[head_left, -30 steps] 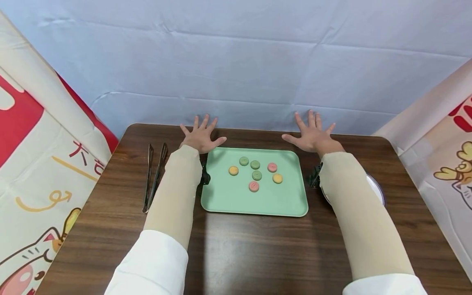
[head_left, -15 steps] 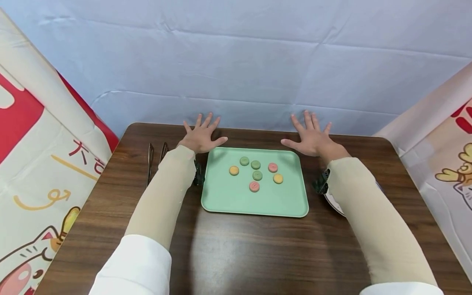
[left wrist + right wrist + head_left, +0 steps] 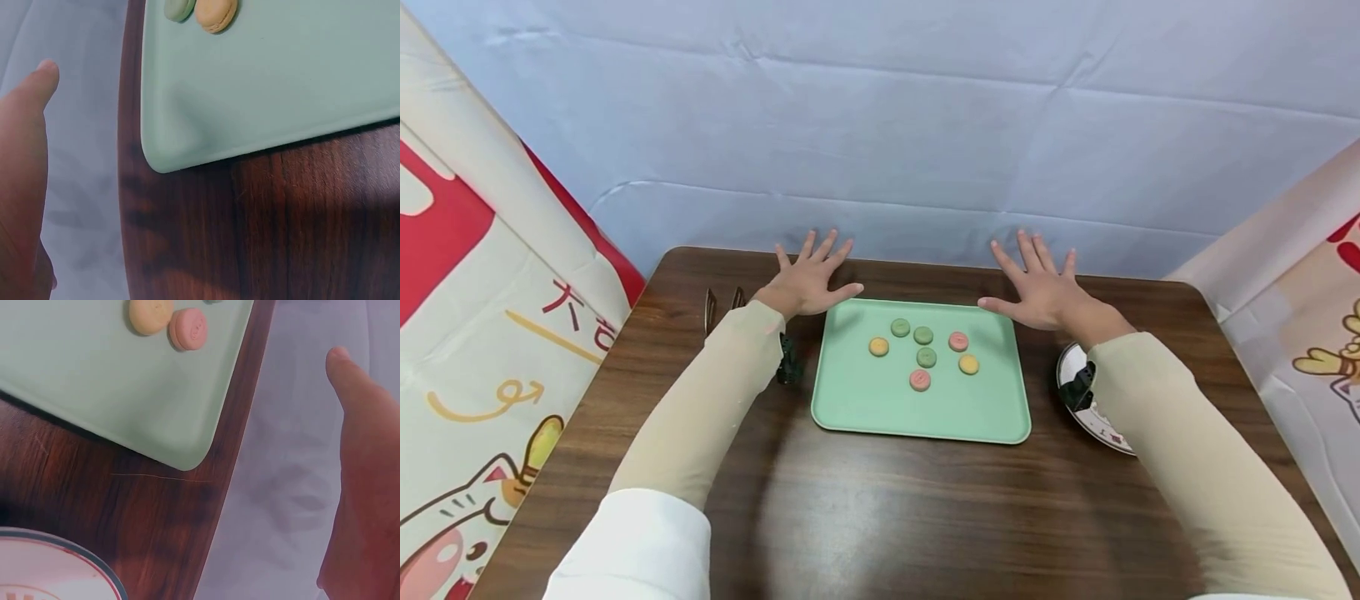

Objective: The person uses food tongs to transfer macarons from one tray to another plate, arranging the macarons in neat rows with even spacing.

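Note:
My left hand [image 3: 806, 284] is spread above the table's back edge, near the far left corner of a mint green tray [image 3: 865, 408]. Past the tray's far right corner, my right hand [image 3: 1039, 290] has its fingers spread the same way and holds nothing. Several macarons lie on the tray: green ones such as this green macaron [image 3: 927, 357], a pink macaron [image 3: 920, 380] with another pink one, and a yellow macaron [image 3: 878, 347] with a second yellow one. In the left wrist view a yellow macaron [image 3: 215, 14] shows; the right wrist view has a pink macaron [image 3: 189, 329].
A white plate [image 3: 1101, 427] with a dark rim and printed pattern stands right of the tray, partly under the right forearm. Metal tongs [image 3: 710, 310] lie at left, mostly hidden by the left sleeve. A pale cloth wall [image 3: 880, 125] rises behind the brown table [image 3: 880, 517].
Both forearms have swung outward, the left to the left and the right to the right. More of the plate shows and less of the tongs. The hands stay spread; the tray and macarons rest unchanged.

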The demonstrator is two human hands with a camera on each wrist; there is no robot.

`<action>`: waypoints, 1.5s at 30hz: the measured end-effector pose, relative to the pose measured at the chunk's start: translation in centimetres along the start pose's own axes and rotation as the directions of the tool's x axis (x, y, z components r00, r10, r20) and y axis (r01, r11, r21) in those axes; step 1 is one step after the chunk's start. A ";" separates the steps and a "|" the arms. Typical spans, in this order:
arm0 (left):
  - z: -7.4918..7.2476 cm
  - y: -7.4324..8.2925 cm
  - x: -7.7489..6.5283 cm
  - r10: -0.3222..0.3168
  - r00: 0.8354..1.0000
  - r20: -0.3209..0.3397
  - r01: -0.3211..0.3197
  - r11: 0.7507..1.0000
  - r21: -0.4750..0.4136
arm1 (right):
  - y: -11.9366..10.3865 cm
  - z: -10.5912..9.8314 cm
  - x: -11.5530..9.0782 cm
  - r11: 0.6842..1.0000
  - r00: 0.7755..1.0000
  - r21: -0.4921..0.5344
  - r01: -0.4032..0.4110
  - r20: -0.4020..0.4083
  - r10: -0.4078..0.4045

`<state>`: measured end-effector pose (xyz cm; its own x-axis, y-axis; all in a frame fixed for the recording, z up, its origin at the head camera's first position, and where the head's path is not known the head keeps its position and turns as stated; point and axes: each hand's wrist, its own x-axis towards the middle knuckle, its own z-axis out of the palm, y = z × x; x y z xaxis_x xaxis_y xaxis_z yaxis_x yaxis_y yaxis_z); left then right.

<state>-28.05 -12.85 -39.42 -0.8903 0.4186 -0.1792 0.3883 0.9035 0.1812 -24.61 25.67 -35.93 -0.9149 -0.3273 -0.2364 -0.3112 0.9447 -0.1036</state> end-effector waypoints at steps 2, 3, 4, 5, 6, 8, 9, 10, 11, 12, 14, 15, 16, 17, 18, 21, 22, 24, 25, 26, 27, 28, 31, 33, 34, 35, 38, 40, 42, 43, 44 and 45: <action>-0.1 0.0 -0.3 0.012 1.000 -0.007 -0.012 1.000 0.009 | -0.1 -0.1 -0.3 1.000 1.000 -0.007 0.013 -0.002 -0.013; -0.1 0.0 -0.4 0.015 1.000 -0.010 -0.015 1.000 0.014 | -0.1 -0.1 -0.5 1.000 1.000 -0.008 0.019 -0.005 -0.019; -0.2 0.0 -0.6 0.018 1.000 -0.011 -0.018 1.000 0.019 | -0.1 -0.1 -0.6 1.000 1.000 -0.007 0.026 -0.010 -0.027; -0.2 -0.1 -0.7 0.023 1.000 -0.012 -0.023 0.999 0.022 | -0.1 -0.1 -0.7 0.999 0.999 -0.009 0.034 -0.012 -0.034; -0.2 -0.1 -0.8 0.028 1.000 -0.010 -0.028 0.999 0.023 | -0.2 -0.1 -0.9 0.999 0.999 -0.008 0.042 -0.015 -0.042; -0.3 0.0 -1.1 0.039 0.999 -0.007 -0.039 0.999 0.026 | -0.3 0.0 -1.2 0.998 0.998 -0.008 0.057 -0.018 -0.057; -0.4 0.0 -1.3 0.048 0.999 -0.009 -0.048 0.999 0.024 | -0.3 0.0 -1.4 0.998 0.998 -0.012 0.065 -0.019 -0.065; -0.4 0.1 -1.4 0.057 0.998 -0.010 -0.056 0.998 0.027 | -0.4 0.0 -1.6 0.997 0.997 -0.014 0.072 -0.021 -0.072; -0.5 0.2 -1.6 0.067 0.998 -0.013 -0.066 0.997 0.028 | -0.4 0.1 -1.8 0.997 0.997 -0.015 0.079 -0.022 -0.080; -0.5 0.2 -1.8 0.077 0.997 -0.017 -0.077 0.997 0.025 | -0.5 0.1 -2.0 0.996 0.996 -0.014 0.087 -0.024 -0.088; -0.6 0.4 -2.2 0.096 0.995 -0.028 -0.095 0.995 0.026 | -0.6 0.1 -2.4 0.994 0.994 -0.024 0.103 -0.027 -0.103; -0.7 0.5 -2.4 0.106 0.994 -0.033 -0.105 0.994 0.026 | -0.7 0.1 -2.6 0.993 0.993 -0.033 0.110 -0.029 -0.110; -0.7 0.6 -2.6 0.115 0.993 -0.037 -0.114 0.993 0.029 | -0.7 0.1 -2.8 0.993 0.993 -0.032 0.117 -0.030 -0.118; -0.8 0.7 -2.8 0.124 0.991 -0.040 -0.123 0.992 0.029 | -0.7 0.0 -3.0 0.992 0.992 -0.033 0.124 -0.031 -0.125; -0.8 0.8 -3.1 0.132 0.990 -0.044 -0.131 0.991 0.027 | -0.8 0.0 -3.2 0.991 0.991 -0.033 0.129 -0.031 -0.130; -1.0 1.0 -3.8 0.154 0.987 -0.048 -0.152 0.988 0.037 | -0.8 0.1 -3.9 0.990 0.990 -0.030 0.139 -0.032 -0.140; -1.1 1.1 -4.0 0.161 0.986 -0.047 -0.159 0.986 0.045 | -0.7 0.1 -4.1 0.989 0.989 -0.026 0.143 -0.034 -0.144; -1.2 1.3 -4.4 0.169 0.984 -0.048 -0.167 0.984 0.055 | -0.6 0.3 -4.4 0.988 0.988 -0.029 0.149 -0.034 -0.150; -1.2 1.3 -4.6 0.173 0.984 -0.047 -0.170 0.984 0.062 | -0.5 0.4 -4.6 0.988 0.988 -0.030 0.152 -0.036 -0.153; -1.2 1.3 -4.8 0.177 0.983 -0.049 -0.174 0.983 0.064 | -0.4 0.5 -4.8 0.987 0.987 -0.032 0.154 -0.038 -0.156; -1.2 1.3 -4.9 0.181 0.982 -0.051 -0.177 0.982 0.068 | -0.3 0.6 -4.9 0.987 0.987 -0.032 0.157 -0.041 -0.158; -1.1 1.3 -5.1 0.185 0.981 -0.055 -0.181 0.981 0.071 | -0.2 0.7 -5.1 0.987 0.986 -0.032 0.158 -0.042 -0.159; -1.0 1.3 -5.6 0.194 0.979 -0.067 -0.190 0.979 0.071 | 0.2 0.9 -5.7 0.987 0.986 -0.027 0.157 -0.046 -0.158; -0.9 1.2 -6.1 0.198 0.977 -0.075 -0.193 0.979 0.072 | 0.4 1.0 -6.1 0.988 0.987 -0.021 0.152 -0.046 -0.153; -0.9 1.2 -6.3 0.197 0.977 -0.077 -0.192 0.979 0.067 | 0.6 1.1 -6.4 0.989 0.988 -0.019 0.149 -0.046 -0.150; -0.8 1.2 -6.5 0.195 0.977 -0.080 -0.190 0.980 0.063 | 0.7 1.2 -6.6 0.989 0.988 -0.014 0.146 -0.047 -0.146; -0.6 1.0 -7.3 0.182 0.979 -0.088 -0.177 0.983 0.054 | 1.2 1.4 -7.3 0.991 0.990 0.000 0.133 -0.051 -0.133; -0.4 0.9 -7.7 0.169 0.981 -0.092 -0.165 0.985 0.049 | 1.5 1.6 -7.9 0.992 0.990 0.011 0.129 -0.059 -0.129; -0.2 0.7 -8.2 0.156 0.983 -0.095 -0.152 0.987 0.054 | 1.9 1.9 -8.4 0.991 0.989 0.021 0.135 -0.070 -0.133; -0.1 0.6 -8.5 0.150 0.984 -0.096 -0.146 0.988 0.051 | 2.1 2.1 -8.7 0.990 0.988 0.026 0.138 -0.076 -0.136; -0.1 0.5 -8.7 0.143 0.985 -0.099 -0.139 0.989 0.051 | 2.2 2.2 -9.0 0.990 0.987 0.030 0.141 -0.083 -0.139; 0.0 0.4 -9.0 0.139 0.985 -0.106 -0.134 0.990 0.048 | 2.4 2.4 -9.2 0.989 0.987 0.038 0.141 -0.087 -0.138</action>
<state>-19.90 -16.31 -37.70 -0.8480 0.5277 -0.0491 0.5152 0.8426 0.1570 -16.30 30.91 -36.34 -0.8823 -0.4511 -0.1345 -0.4275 0.8874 -0.1724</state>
